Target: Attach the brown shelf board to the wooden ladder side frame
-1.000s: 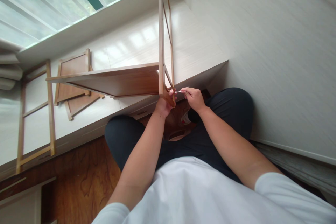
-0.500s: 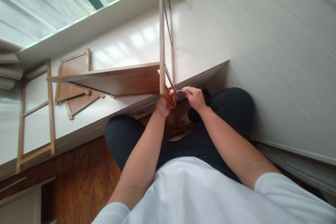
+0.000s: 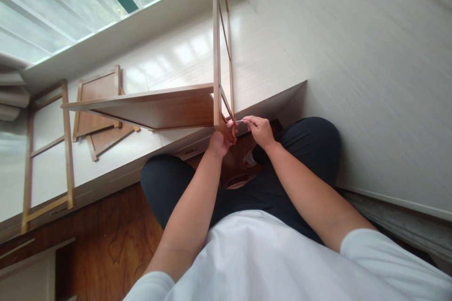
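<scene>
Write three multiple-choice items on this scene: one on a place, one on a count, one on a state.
1. Where does the ladder-like frame lie?
A. on the pale platform by the window
B. across the lap
C. against the right wall

2. How many flat panels lie stacked beside it?
A. two
B. five
C. none

3. How is the right hand?
A. open, flat
B. pinched on a thin metal tool
C. resting on a knee

Answers: A, it lies flat at far left; A, two overlap; B, fingertips grip the tool at the upright frame, whose lower corner the left hand grips.
</scene>
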Demonstrator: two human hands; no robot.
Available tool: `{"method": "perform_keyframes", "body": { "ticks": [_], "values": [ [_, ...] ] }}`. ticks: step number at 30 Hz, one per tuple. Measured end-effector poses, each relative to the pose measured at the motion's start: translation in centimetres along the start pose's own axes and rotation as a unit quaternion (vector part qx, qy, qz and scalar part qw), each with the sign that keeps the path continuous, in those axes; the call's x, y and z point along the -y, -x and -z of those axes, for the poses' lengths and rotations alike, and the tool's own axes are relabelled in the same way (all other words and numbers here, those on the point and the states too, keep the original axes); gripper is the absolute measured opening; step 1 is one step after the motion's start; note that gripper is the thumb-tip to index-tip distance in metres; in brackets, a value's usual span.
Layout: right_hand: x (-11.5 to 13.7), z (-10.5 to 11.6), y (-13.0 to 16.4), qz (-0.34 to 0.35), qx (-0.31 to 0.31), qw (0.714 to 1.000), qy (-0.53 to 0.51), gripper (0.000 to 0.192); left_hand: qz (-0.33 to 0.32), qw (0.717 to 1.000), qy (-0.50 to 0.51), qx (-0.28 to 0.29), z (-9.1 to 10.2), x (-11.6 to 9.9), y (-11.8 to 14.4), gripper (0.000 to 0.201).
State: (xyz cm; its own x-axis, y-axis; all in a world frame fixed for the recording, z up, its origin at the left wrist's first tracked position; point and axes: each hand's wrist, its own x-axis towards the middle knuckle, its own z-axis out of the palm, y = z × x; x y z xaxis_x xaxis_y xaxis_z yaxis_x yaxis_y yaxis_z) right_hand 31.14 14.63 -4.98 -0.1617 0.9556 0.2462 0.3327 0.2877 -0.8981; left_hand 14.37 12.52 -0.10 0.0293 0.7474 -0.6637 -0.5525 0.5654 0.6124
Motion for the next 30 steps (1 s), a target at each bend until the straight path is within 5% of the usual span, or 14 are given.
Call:
{"method": "perform_keyframes", "body": {
  "ticks": [30],
  "values": [
    [0.13, 0.17, 0.4, -0.001, -0.004, 1.0, -0.003, 0.039, 0.002, 1.0, -0.016, -0.001, 0.17, -0.04, -0.19, 0.017]
  ]
}}
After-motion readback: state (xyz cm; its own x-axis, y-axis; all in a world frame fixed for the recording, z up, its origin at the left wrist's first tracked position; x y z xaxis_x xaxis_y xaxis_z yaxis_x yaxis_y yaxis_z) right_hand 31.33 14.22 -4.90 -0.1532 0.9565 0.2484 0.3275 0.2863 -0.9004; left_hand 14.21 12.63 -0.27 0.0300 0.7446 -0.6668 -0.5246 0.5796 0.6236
